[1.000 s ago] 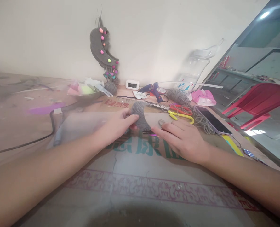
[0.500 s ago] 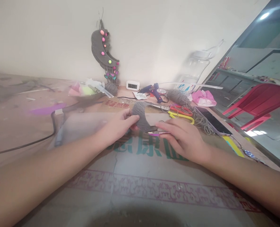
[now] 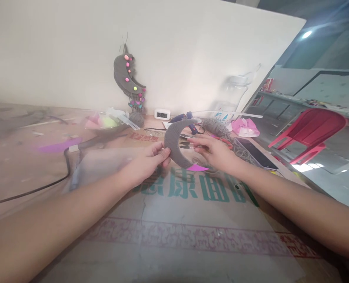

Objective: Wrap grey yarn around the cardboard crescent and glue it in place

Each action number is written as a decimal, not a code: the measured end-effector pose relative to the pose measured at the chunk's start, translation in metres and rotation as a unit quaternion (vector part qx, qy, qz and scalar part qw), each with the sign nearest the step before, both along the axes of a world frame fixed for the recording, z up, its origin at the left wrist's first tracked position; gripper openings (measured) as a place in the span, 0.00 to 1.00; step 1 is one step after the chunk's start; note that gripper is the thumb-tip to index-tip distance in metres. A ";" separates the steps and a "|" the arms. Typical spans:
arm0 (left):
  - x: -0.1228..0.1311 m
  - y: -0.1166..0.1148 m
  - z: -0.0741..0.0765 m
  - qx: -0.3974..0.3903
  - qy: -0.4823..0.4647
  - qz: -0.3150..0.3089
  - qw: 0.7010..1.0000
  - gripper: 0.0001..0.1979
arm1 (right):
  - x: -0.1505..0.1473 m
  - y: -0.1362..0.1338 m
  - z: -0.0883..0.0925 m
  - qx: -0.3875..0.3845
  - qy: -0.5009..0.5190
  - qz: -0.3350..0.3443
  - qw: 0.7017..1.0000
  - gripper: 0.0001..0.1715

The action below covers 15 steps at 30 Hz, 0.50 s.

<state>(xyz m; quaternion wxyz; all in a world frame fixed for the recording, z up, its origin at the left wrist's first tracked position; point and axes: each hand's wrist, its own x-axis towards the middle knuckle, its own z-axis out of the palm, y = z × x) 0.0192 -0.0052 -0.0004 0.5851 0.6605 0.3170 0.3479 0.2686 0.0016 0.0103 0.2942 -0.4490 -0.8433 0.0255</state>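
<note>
My left hand (image 3: 149,160) pinches a grey yarn-wrapped crescent (image 3: 174,142) by its outer edge and holds it upright above the cardboard sheet (image 3: 192,220). The crescent's lower tip is bare pink (image 3: 198,168). My right hand (image 3: 214,151) is behind the crescent, fingers closed around small scissors (image 3: 189,146) whose dark blades point left toward it. Grey yarn (image 3: 218,126) lies just beyond the right hand.
At the wall hang finished grey crescents with coloured pompoms (image 3: 127,76). A white clock (image 3: 162,114), a blue glue gun (image 3: 183,116), a pink bag (image 3: 244,126), a dark phone (image 3: 255,153) and a bowl of pompoms (image 3: 103,121) crowd the back. A black cable (image 3: 65,157) runs left. A red chair (image 3: 312,129) stands right.
The left hand has lifted the crescent off the cardboard and stood it upright. The right hand left the cardboard, moved back behind the crescent and now grips the scissors. The view tilted slightly.
</note>
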 end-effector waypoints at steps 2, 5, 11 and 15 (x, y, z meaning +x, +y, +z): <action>0.001 -0.001 0.000 -0.010 -0.012 -0.014 1.000 0.16 | -0.011 0.005 0.009 -0.010 0.010 0.037 0.999 0.24; 0.001 0.000 -0.001 -0.006 -0.034 -0.009 0.999 0.15 | -0.022 0.008 0.020 -0.040 0.040 0.047 0.997 0.19; 0.000 0.004 -0.004 0.019 -0.030 0.004 0.999 0.14 | -0.023 -0.002 0.020 -0.267 0.147 0.112 0.946 0.24; 0.001 0.004 -0.003 0.017 -0.037 -0.013 0.999 0.16 | -0.031 -0.011 0.016 -0.417 0.198 0.112 0.880 0.23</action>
